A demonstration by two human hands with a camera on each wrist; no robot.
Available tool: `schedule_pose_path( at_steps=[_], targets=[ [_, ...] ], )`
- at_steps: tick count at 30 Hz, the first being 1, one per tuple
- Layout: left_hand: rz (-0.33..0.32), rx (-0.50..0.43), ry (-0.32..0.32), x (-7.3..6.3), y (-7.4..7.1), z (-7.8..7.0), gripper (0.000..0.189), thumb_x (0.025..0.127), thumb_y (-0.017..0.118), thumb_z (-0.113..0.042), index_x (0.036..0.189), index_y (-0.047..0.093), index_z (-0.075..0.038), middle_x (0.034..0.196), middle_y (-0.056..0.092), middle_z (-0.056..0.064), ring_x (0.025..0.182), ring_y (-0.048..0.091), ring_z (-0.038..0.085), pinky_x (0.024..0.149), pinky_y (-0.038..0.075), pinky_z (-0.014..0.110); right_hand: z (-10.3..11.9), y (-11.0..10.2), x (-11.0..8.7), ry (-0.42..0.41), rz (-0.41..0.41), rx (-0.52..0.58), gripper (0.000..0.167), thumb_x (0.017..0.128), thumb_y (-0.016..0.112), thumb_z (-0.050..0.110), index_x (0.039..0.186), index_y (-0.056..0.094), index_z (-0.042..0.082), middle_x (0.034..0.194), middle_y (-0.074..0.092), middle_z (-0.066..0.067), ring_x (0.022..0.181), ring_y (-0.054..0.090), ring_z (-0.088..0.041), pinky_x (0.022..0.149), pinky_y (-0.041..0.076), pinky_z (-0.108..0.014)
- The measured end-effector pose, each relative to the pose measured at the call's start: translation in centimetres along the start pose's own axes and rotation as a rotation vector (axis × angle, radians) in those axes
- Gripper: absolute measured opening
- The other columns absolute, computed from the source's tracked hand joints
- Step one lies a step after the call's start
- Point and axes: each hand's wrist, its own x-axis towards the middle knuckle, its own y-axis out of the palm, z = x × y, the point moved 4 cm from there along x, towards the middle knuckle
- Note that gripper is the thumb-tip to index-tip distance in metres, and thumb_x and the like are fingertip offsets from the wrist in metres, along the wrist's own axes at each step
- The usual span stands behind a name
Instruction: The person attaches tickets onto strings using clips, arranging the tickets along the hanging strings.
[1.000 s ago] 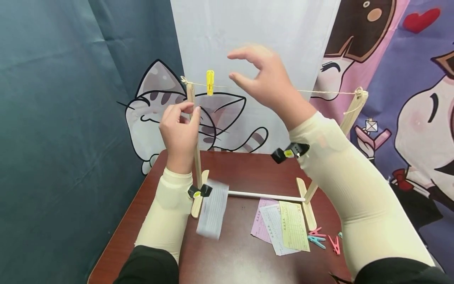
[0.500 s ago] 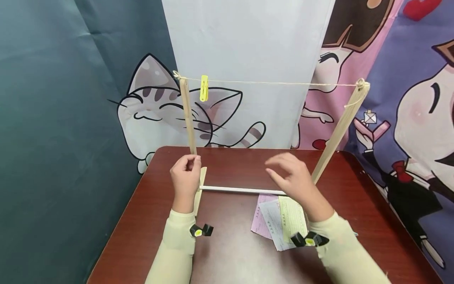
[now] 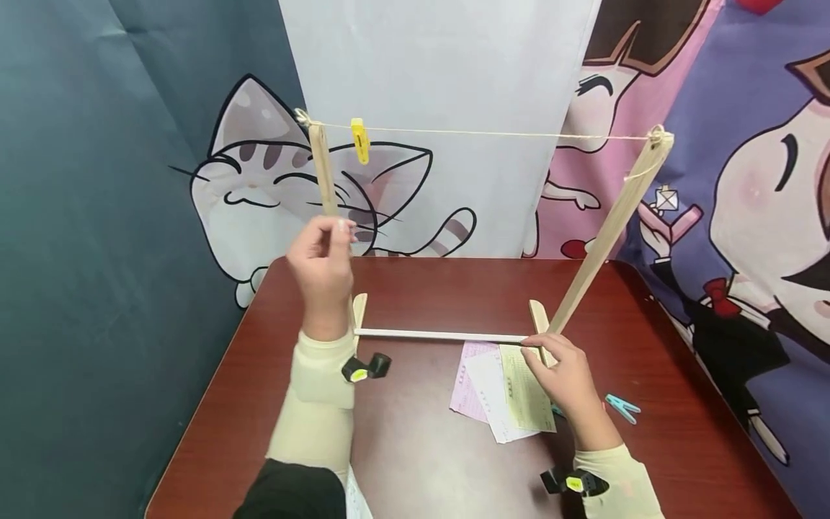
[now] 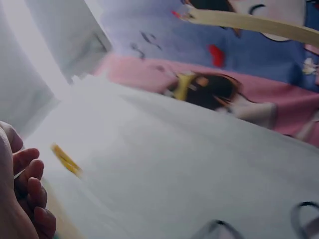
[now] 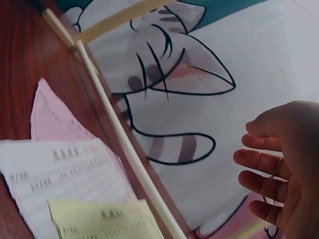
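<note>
My left hand [image 3: 322, 277] is raised in front of the left wooden post [image 3: 323, 173], fingers loosely curled. No held thing shows in it; the left wrist view has those curled fingers [image 4: 35, 184] near the yellow clothespin [image 4: 66, 160]. That clothespin [image 3: 360, 141] hangs on the string [image 3: 467, 132] near its left end. My right hand [image 3: 565, 375] is low by the foot of the right post [image 3: 606, 231], thumb and forefinger apart. In the right wrist view its fingers [image 5: 261, 164] are relaxed with nothing between them. Beside it lie pink [image 3: 472, 393], white [image 3: 494, 404] and yellow-green slips [image 3: 527, 393].
A white rod [image 3: 441, 335] joins the feet of the two posts on the brown table [image 3: 415, 461]. A blue clothespin [image 3: 622, 408] lies right of my right hand. Another white slip [image 3: 357, 497] pokes out beside my left forearm at the bottom edge.
My right hand has come down from the string to the right post's foot. My left hand dipped, then rose again. The blurred slip below it has shifted toward the bottom edge beside my left forearm.
</note>
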Motion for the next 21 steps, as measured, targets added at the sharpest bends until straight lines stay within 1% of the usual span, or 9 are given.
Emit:
schedule_pose_path(
  at_steps=[4, 6, 8, 11, 13, 14, 17, 19, 21],
  targets=[
    [0.111, 0.022, 0.033, 2.3, -1.6, -3.6, 0.024, 0.092, 0.064, -0.009, 0.081, 0.07, 0.011, 0.066, 0.061, 0.006, 0.053, 0.048, 0.014, 0.052, 0.039, 0.021, -1.0, -0.4, -0.8, 0.022, 0.042, -0.086, 0.019, 0.083, 0.084, 0.007, 0.102, 0.079, 0.008, 0.1, 0.076, -0.009, 0.099, 0.067, -0.031, 0.084, 0.051, -0.048],
    [0.264, 0.156, -0.027, 2.3, -3.1, -4.3, 0.019, 0.094, 0.065, -0.009, 0.085, 0.073, 0.006, 0.069, 0.061, 0.006, 0.057, 0.048, 0.014, 0.055, 0.039, 0.023, -1.7, -0.5, -1.3, 0.025, 0.102, -0.135, 0.024, 0.082, 0.084, 0.007, 0.104, 0.078, 0.005, 0.103, 0.075, -0.012, 0.101, 0.067, -0.036, 0.086, 0.051, -0.055],
    [0.499, 0.364, -0.135, 0.9, -4.9, -3.9, 0.013, 0.097, 0.067, -0.012, 0.09, 0.075, -0.006, 0.075, 0.064, 0.001, 0.064, 0.052, 0.011, 0.061, 0.042, 0.024, -2.6, -0.6, -1.7, 0.035, 0.166, -0.169, 0.027, 0.081, 0.085, 0.008, 0.106, 0.077, 0.003, 0.105, 0.074, -0.015, 0.104, 0.065, -0.04, 0.09, 0.05, -0.059],
    [0.921, 0.662, -0.356, -4.2, -8.1, -2.0, 0.002, 0.096, 0.072, -0.023, 0.097, 0.072, -0.022, 0.081, 0.063, -0.011, 0.072, 0.055, 0.006, 0.066, 0.045, 0.026, -4.1, -0.7, -2.3, 0.061, 0.211, -0.207, 0.03, 0.08, 0.084, 0.009, 0.108, 0.076, 0.001, 0.107, 0.073, -0.018, 0.105, 0.064, -0.044, 0.091, 0.048, -0.061],
    [1.145, 0.739, -0.557, -9.0, -10.3, -0.7, 0.011, 0.093, 0.077, -0.027, 0.099, 0.068, -0.023, 0.081, 0.061, -0.011, 0.072, 0.056, 0.007, 0.065, 0.047, 0.029, -5.0, -0.9, -2.6, 0.091, 0.205, -0.224, 0.031, 0.08, 0.084, 0.009, 0.109, 0.076, 0.0, 0.107, 0.072, -0.019, 0.105, 0.062, -0.044, 0.09, 0.048, -0.061],
    [1.215, 0.755, -0.659, -11.5, -11.3, -0.2, 0.017, 0.09, 0.08, -0.027, 0.099, 0.066, -0.021, 0.079, 0.059, -0.01, 0.07, 0.055, 0.008, 0.063, 0.046, 0.03, -5.4, -0.9, -2.7, 0.107, 0.197, -0.232, 0.032, 0.08, 0.084, 0.008, 0.109, 0.075, -0.001, 0.107, 0.072, -0.019, 0.103, 0.062, -0.043, 0.088, 0.048, -0.061],
    [1.286, 0.744, -0.86, -17.8, -13.4, 0.7, 0.032, 0.079, 0.088, -0.021, 0.095, 0.062, -0.014, 0.076, 0.055, -0.004, 0.067, 0.051, 0.012, 0.059, 0.043, 0.03, -6.5, -1.1, -2.9, 0.155, 0.196, -0.244, 0.035, 0.081, 0.084, 0.01, 0.113, 0.074, -0.002, 0.108, 0.07, -0.021, 0.103, 0.059, -0.043, 0.088, 0.046, -0.063],
    [1.266, 0.75, -0.876, -20.6, -13.9, 1.1, 0.037, 0.073, 0.09, -0.016, 0.092, 0.059, -0.014, 0.076, 0.052, -0.002, 0.068, 0.049, 0.013, 0.06, 0.041, 0.03, -7.0, -1.1, -3.0, 0.175, 0.205, -0.247, 0.037, 0.082, 0.084, 0.013, 0.115, 0.073, -0.002, 0.111, 0.069, -0.022, 0.107, 0.058, -0.045, 0.09, 0.043, -0.066],
    [1.25, 0.777, -0.823, -22.2, -13.9, 1.5, 0.04, 0.07, 0.091, -0.013, 0.092, 0.058, -0.016, 0.08, 0.051, -0.002, 0.073, 0.048, 0.013, 0.064, 0.041, 0.031, -7.6, -1.3, -3.0, 0.189, 0.203, -0.238, 0.036, 0.084, 0.083, 0.015, 0.115, 0.073, -0.001, 0.112, 0.069, -0.023, 0.109, 0.057, -0.047, 0.092, 0.04, -0.067]
  ],
)
